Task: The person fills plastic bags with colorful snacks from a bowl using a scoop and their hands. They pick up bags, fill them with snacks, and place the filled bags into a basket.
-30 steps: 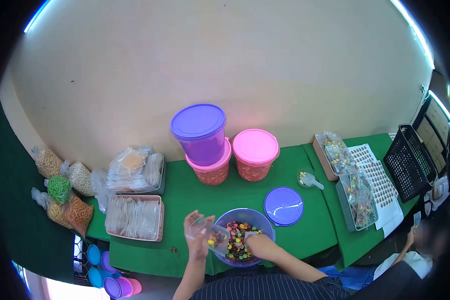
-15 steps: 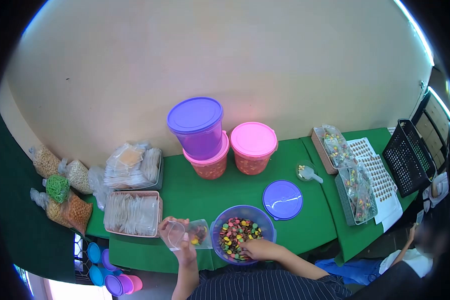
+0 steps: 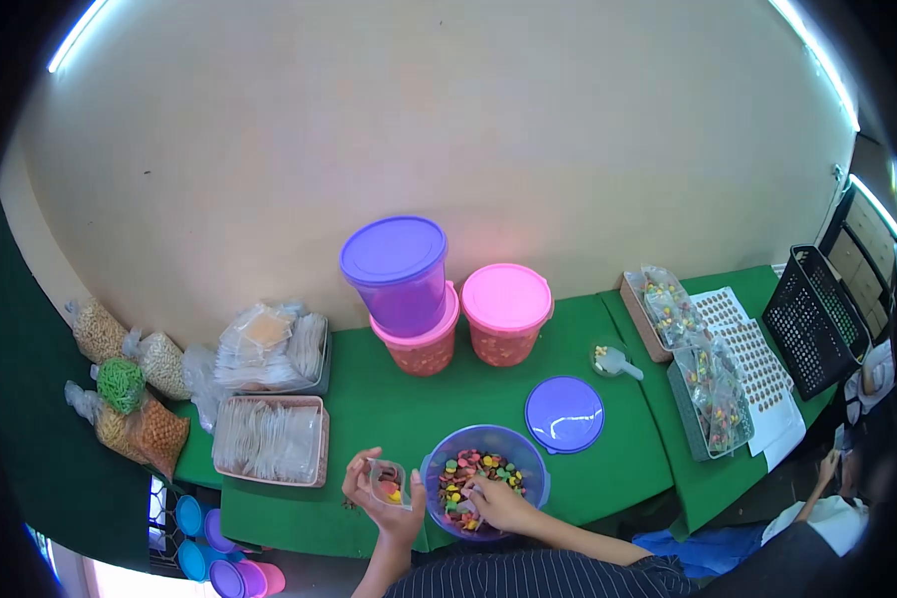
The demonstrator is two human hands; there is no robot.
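Note:
My left hand (image 3: 389, 503) grips a small clear plastic pouch (image 3: 390, 481), its mouth tilted up, with a few colourful round candies in the bottom. Just to the right stands a purple tub (image 3: 539, 468), partly filled with pink, green, yellow and brown candies (image 3: 488, 466). My right hand (image 3: 500, 505) reaches over the tub's front rim into the candies, fingers bent together. What its fingertips hold is too small to make out.
A purple lid (image 3: 564, 414) lies right of the tub. Behind stand lidded pink tubs (image 3: 506, 309) and a purple one (image 3: 399, 284). Baskets of flat pouches (image 3: 269, 439) sit left; baskets of filled pouches (image 3: 713, 399) and a black crate (image 3: 817, 324) are right. Another person (image 3: 817, 513) is at far right.
My left hand has turned the pouch from lying sideways toward the tub to mouth-up. My right hand stays in the tub, slightly raised. The view has tilted up a little.

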